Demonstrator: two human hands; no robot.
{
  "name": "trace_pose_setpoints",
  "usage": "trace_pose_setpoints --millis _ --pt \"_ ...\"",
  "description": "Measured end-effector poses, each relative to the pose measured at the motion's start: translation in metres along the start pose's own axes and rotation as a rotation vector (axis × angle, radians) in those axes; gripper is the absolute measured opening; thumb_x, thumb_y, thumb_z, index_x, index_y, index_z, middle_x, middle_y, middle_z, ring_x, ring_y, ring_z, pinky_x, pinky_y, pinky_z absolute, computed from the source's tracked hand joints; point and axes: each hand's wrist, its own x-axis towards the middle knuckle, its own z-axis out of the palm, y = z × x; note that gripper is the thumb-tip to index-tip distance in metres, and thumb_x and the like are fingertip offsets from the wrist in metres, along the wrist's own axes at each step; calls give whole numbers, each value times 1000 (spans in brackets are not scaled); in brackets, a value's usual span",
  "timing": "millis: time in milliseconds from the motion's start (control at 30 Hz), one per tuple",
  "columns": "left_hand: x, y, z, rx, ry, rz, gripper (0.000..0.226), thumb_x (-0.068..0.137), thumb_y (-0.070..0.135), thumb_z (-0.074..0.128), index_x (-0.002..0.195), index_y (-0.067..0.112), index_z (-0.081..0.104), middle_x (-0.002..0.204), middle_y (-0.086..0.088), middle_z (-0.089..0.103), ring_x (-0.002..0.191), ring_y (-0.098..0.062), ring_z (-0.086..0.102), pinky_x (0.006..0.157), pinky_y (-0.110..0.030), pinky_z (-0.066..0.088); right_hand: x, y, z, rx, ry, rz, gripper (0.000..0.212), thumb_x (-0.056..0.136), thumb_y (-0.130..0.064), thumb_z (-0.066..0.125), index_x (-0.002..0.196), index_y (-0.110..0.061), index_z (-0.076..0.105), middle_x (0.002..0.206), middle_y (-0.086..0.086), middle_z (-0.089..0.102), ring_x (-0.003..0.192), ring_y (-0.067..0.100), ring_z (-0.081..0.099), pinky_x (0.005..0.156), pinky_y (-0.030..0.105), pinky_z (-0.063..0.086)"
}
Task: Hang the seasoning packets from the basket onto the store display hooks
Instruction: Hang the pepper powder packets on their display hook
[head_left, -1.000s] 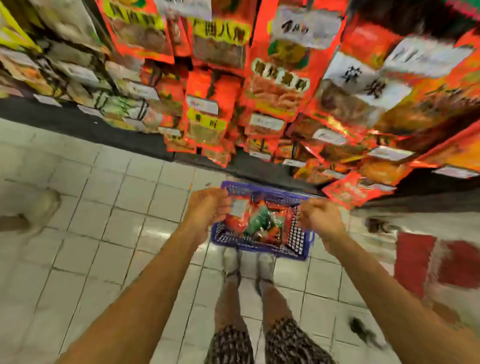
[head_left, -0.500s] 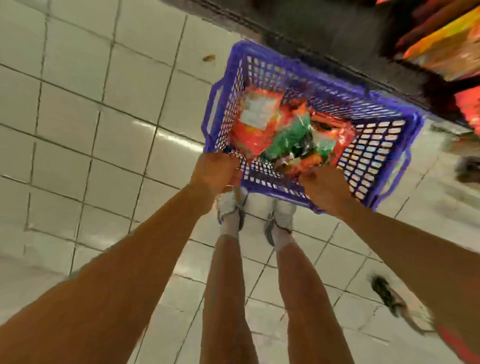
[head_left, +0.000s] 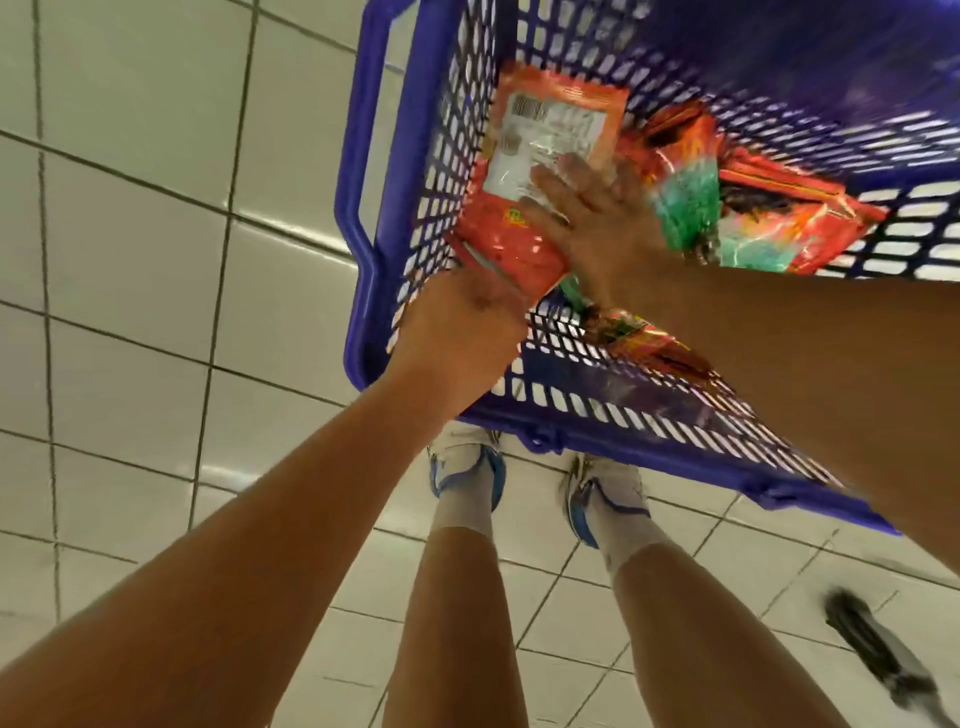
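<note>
Down low, both hands are inside the blue basket (head_left: 363, 208) on the tiled floor (head_left: 130, 260): the left hand (head_left: 462, 332) grips the lower edge of an orange-red seasoning packet (head_left: 540, 171) leaning against the basket's left wall, fingers curled around it. The right hand (head_left: 597, 218) lies across the same packet's face with fingers fairly straight and spread, pressing flat on it. More packets (head_left: 753, 218), red and green, lie piled in the basket bottom to the right, blurred; white shoes (head_left: 535, 478) stand just beside the basket's near wall.
</note>
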Motion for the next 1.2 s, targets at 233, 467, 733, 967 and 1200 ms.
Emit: trace_pose_setpoints --millis 233,467,733,967,1200 --pt "-1 -3 -7 -71 23 -95 25 95 12 54 79 21 70 95 -19 75 93 -41 72 88 -57 56 -51 17 -26 354 18 52 57 91 -26 68 146 -27 50 145 9 53 133 34 45 111 48 37" --pt "-4 11 -4 -12 19 102 38 92 15 64 129 27 61 119 3 69 110 -24 66 93 -47 57 -107 32 -92 1606 -64 194 21 94 -17 69 98 -37 71 90 -17 77 84 -6 71 75 18 55" --pt "2 -3 -3 -100 228 202 28 103 21 53 131 18 56 117 2 69 101 -16 71 74 -29 63 -64 21 -73 1110 -27 229 57 85 -14 72 138 -24 54 145 0 56 137 24 49 112 43 40" --pt "13 -23 5 -55 342 364 35 105 18 50 140 17 49 124 5 66 94 -4 64 68 -4 53 -9 20 -4 -69 -43 -100 127 75 -37 80 153 -26 -21 166 8 -19 154 35 -12 121 59 -1" --pt "-6 -10 2 -230 338 217 29 105 19 49 134 20 54 118 4 70 101 -14 70 78 -29 62 -74 44 -27 544 96 10 49 84 -13 75 131 -20 63 129 9 67 115 33 64 101 44 49"
